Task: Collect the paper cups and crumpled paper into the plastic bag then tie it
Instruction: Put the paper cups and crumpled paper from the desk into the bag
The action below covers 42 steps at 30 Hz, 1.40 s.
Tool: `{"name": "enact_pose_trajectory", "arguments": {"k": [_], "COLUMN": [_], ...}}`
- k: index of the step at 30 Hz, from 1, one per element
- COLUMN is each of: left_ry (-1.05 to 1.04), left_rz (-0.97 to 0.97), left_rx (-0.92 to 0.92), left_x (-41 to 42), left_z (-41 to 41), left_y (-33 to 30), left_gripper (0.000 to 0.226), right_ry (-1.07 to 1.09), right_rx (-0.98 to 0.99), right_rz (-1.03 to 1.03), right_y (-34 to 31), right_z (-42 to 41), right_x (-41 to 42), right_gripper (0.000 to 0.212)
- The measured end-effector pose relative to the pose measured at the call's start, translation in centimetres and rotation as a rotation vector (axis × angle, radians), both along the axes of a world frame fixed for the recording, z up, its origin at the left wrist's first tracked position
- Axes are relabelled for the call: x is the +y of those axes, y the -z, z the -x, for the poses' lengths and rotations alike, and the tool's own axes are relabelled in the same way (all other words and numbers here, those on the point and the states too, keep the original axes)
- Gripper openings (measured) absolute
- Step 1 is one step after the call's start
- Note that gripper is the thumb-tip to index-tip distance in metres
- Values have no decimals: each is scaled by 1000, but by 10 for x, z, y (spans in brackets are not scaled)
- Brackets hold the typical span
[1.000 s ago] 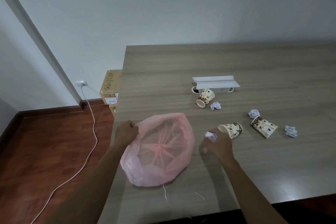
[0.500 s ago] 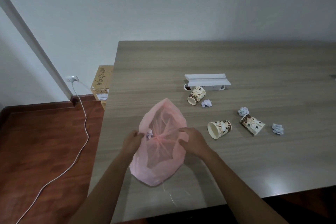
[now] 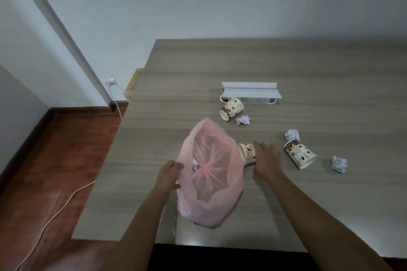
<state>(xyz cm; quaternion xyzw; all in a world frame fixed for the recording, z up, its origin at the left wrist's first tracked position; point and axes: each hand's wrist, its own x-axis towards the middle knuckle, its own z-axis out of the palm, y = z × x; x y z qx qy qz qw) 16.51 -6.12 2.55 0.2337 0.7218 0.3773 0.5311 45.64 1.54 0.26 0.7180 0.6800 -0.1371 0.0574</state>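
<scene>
While left hand pinches bag rim, right hand grips cup; no legible writing.

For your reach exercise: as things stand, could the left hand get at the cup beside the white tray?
Probably not: the left hand grips the plastic bag rim, and the cup lies well beyond it.
</scene>
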Motion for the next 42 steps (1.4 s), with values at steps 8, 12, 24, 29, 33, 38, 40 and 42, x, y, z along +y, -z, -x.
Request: {"name": "enact_pose_trajectory", "arguments": {"k": [8, 12, 24, 29, 33, 38, 40, 42], "left_ry": [-226, -242, -206, -214, -181, -153, -154, -151], "left_rz": [-11, -38, -97, -104, -95, -59, -57, -78], "left_rx": [460, 461, 501, 502, 519, 527, 507, 497], "left_x": [-38, -38, -13, -15, -14, -16, -15, -13], "left_z": [-23, -23, -8, -7, -8, -6, -8, -11], "left_y": [5, 3, -12, -15, -16, -4, 0, 2], "left_gripper": [17, 17, 10, 9, 13, 15, 16, 16], "right_ry": [-99, 62, 50, -288, -136, -4, 58, 130], "right_rx": [108, 372, 385, 456, 691, 760, 765, 724], "right_rz": [-202, -170, -120, 117, -83, -155, -211, -268], "right_y": [28, 23, -45, -19, -13, 0, 5, 8], "right_z": [-40, -47, 76, 99, 97, 88, 86, 82], "right_x": [-2, -8, -47, -51, -33, 2, 19, 40], "right_gripper": [58, 60, 68, 56, 27, 20, 27, 27]}}
